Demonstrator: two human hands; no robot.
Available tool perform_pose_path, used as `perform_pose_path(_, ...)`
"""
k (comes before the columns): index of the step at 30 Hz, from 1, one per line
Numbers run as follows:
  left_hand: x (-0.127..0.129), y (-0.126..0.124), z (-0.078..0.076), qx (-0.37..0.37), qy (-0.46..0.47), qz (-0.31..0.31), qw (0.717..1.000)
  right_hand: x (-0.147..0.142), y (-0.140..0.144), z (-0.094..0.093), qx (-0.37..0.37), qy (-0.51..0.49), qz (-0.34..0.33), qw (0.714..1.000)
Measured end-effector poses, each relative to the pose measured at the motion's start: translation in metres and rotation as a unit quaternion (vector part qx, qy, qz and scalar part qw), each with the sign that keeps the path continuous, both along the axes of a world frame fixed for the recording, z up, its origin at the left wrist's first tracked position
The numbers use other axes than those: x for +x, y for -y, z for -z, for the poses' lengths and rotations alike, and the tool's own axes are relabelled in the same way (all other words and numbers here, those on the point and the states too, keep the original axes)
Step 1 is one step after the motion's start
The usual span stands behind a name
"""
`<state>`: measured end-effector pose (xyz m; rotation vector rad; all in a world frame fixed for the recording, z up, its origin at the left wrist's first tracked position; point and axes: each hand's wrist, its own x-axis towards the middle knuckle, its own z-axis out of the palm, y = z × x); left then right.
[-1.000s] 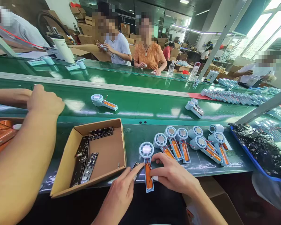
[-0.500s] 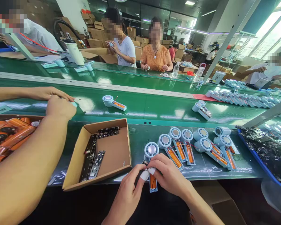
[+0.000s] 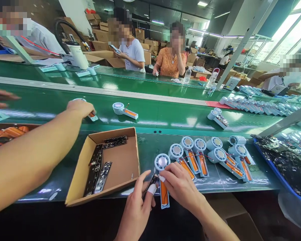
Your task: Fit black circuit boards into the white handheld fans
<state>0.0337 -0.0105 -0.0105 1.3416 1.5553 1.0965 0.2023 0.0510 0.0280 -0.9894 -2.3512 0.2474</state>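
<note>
The left hand (image 3: 137,209) is gripping one black board (image 3: 151,184) between thumb and fingers. The right hand (image 3: 184,184) is pressing its fingertips together at that board's upper end; whether they are pinching a wire is too small to tell. One fan (image 3: 162,162) is lying between the two hands, its open handle jutting over the near edge of the surface (image 3: 145,147). Seven more fans (image 3: 219,155) are lying in a cluster beyond and right of the right hand. Left of the left hand, one box (image 3: 121,164) is holding several boards, overlapping too much to count. One tray (image 3: 278,179) is holding a heap, far right of the right hand. Beyond the left hand, one co-worker's hand (image 3: 80,107) is touching one fan on the belt (image 3: 163,117).
</note>
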Motion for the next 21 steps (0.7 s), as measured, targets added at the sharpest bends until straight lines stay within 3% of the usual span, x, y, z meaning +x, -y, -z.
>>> perform_pose_path(11, -0.001, 0.001, -0.007, 0.080, -0.071, 0.011, 0.994, -0.005, 0.009, -0.010, 0.017, 0.060, 0.011, 0.998)
perform_pose_path(17, -0.001, 0.002, 0.001, 0.256, -0.192, -0.001, 0.947, -0.015, 0.014, -0.002, 0.095, 0.076, 0.044, 0.992)
perform_pose_path(21, -0.003, 0.001, 0.002, 0.264, -0.195, -0.005, 0.944, -0.019, 0.013, 0.001, 0.095, 0.051, 0.047, 0.993)
